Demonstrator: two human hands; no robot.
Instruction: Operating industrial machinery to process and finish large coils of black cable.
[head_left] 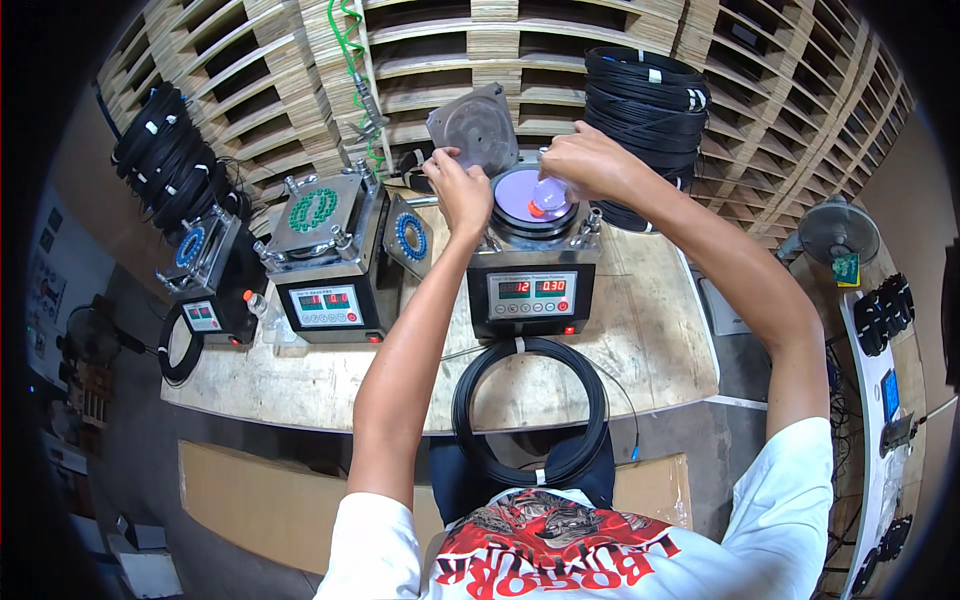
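My right hand (585, 165) is closed on a small clear squeeze bottle (550, 192) with an orange-red tip. The bottle is tipped downward over a round purple polishing pad (515, 193) on top of the polishing machine (533, 295). At the pad's left, my left hand (460, 197) grips the lower edge of a square grey metal plate (475, 128), tilted up behind the machine. Red digits glow on the machine's front panel. A coiled black cable (462, 400) with a blue connector end lies at the bench's near edge, in front of the machine.
Left of me stand a second machine (325, 265) with a green ring of fittings and a third (205, 290) with a blue ring. A clear bottle (262, 312) sits between them. Tall black cable coils (645, 120) stand back right; a pallet stack (430, 55) rises behind.
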